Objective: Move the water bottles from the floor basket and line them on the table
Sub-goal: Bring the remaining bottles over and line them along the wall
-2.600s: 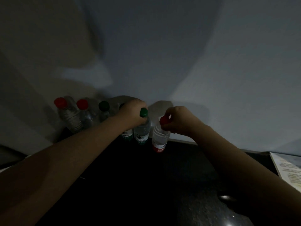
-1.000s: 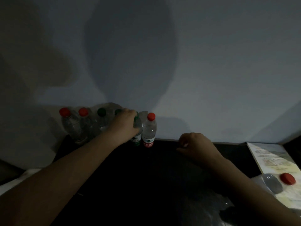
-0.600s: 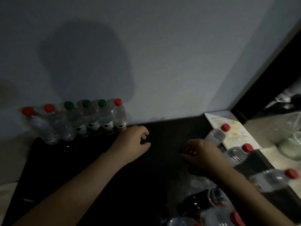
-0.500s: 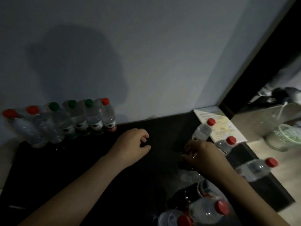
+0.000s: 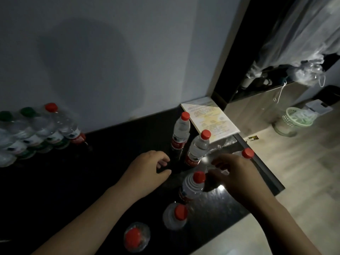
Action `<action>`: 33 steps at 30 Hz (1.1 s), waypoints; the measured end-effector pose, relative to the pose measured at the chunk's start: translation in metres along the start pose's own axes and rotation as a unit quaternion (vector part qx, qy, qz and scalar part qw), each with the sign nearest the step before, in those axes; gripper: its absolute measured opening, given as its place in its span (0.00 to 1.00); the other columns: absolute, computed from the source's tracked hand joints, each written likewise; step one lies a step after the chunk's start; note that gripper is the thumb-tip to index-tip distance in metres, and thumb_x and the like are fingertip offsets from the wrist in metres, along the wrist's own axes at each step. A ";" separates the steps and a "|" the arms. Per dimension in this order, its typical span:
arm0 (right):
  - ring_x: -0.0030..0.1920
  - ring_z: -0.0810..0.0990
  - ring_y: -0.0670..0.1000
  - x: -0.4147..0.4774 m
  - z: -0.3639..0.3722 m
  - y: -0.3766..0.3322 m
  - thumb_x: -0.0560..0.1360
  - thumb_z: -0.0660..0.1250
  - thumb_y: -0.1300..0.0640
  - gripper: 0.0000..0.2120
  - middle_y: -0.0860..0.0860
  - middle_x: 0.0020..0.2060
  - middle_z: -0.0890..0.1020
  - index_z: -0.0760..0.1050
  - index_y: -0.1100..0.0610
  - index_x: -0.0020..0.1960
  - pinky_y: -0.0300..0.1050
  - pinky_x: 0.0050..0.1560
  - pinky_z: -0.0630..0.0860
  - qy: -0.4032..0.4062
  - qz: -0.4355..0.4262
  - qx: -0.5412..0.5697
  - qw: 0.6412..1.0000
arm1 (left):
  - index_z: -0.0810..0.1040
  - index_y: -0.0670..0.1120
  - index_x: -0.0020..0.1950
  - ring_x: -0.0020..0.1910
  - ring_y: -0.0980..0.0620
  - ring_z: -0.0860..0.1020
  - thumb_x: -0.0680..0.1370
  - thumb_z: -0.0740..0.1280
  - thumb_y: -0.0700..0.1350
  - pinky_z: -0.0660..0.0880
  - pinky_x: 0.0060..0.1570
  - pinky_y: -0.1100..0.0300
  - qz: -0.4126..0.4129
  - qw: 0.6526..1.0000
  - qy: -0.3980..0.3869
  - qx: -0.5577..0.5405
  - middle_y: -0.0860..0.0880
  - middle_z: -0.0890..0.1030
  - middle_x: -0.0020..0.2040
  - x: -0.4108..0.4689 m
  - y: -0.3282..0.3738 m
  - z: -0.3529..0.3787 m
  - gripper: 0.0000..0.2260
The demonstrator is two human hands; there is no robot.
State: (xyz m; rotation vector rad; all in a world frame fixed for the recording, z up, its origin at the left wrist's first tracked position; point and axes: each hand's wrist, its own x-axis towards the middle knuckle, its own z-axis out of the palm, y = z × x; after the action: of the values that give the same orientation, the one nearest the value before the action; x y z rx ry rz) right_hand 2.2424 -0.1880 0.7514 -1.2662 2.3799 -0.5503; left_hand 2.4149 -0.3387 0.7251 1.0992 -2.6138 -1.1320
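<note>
A row of water bottles (image 5: 36, 129) with green and red caps stands along the wall at the left of the black table (image 5: 73, 181); its right end is a red-capped bottle (image 5: 64, 124). Several loose red-capped bottles stand on the table's right part: two (image 5: 181, 129) (image 5: 197, 147) near the booklet, one (image 5: 192, 186) between my hands, and two (image 5: 174, 217) (image 5: 136, 236) by the front edge. My left hand (image 5: 147, 172) hovers loosely curled and holds nothing. My right hand (image 5: 233, 172) reaches leftward, fingers spread, also holding nothing. It partly hides another bottle (image 5: 247, 153).
A printed booklet (image 5: 209, 120) lies at the table's back right corner. Beyond the right edge is a wooden floor with a green basket (image 5: 294, 120). A dark doorway and hanging plastic sheeting are at the upper right.
Both hands let go of the bottles in the row and moved right, toward the loose bottles. The view swung right and down, bringing the floor and the basket into sight.
</note>
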 end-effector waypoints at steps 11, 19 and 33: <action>0.43 0.80 0.43 -0.001 0.012 0.040 0.72 0.70 0.51 0.07 0.45 0.44 0.81 0.77 0.50 0.49 0.42 0.46 0.80 -0.028 -0.019 0.015 0.999 | 0.77 0.54 0.56 0.48 0.62 0.77 0.73 0.71 0.48 0.75 0.49 0.65 -0.018 0.999 -0.032 -0.015 0.58 0.78 0.50 -0.001 0.013 0.038 0.12; 0.51 0.78 0.49 0.012 0.043 0.016 0.71 0.70 0.49 0.22 0.49 0.54 0.77 0.72 0.50 0.63 0.46 0.51 0.78 -0.038 -0.064 -0.008 0.997 | 0.77 0.56 0.56 0.49 0.62 0.77 0.73 0.71 0.49 0.75 0.49 0.67 -0.057 0.997 -0.034 -0.024 0.59 0.78 0.50 -0.028 -0.004 0.037 0.12; 0.43 0.81 0.48 0.008 0.029 0.038 0.70 0.71 0.55 0.08 0.51 0.43 0.80 0.75 0.53 0.47 0.51 0.45 0.82 -0.022 0.012 0.062 0.998 | 0.77 0.57 0.56 0.46 0.63 0.78 0.70 0.73 0.55 0.78 0.45 0.67 -0.057 0.995 -0.065 -0.056 0.60 0.75 0.49 -0.051 -0.008 0.052 0.16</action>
State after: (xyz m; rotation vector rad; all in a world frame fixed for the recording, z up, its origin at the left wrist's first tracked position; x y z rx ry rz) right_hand 2.2265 -0.1799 0.7059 -1.1831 2.2853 -0.6453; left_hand 2.4398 -0.2782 0.6919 1.2028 -2.5739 -1.4003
